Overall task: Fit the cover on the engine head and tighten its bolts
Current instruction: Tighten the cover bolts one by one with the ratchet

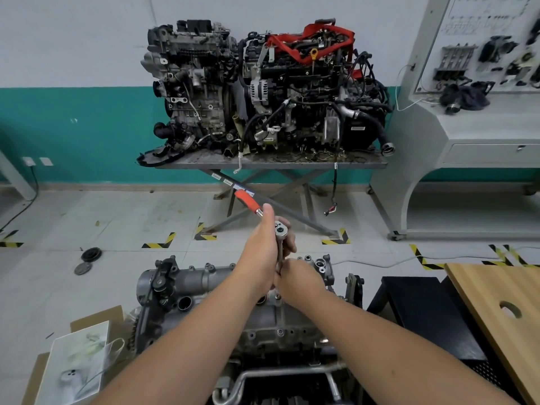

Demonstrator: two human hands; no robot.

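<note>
Right hand (pixel 295 277) fingers curl round the extension bar low down, left hand (pixel 264 249) grips the ratchet (pixel 263 217) by its head, cover (pixel 204 287) already seated on the engine head (pixel 263 331) below: bolt-tightening step, next likely seat the socket square and swing the red handle.

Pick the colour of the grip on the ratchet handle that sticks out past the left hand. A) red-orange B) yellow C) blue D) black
A: the ratchet has a red-orange grip showing beyond the left hand, which holds the tool near its head.
</note>
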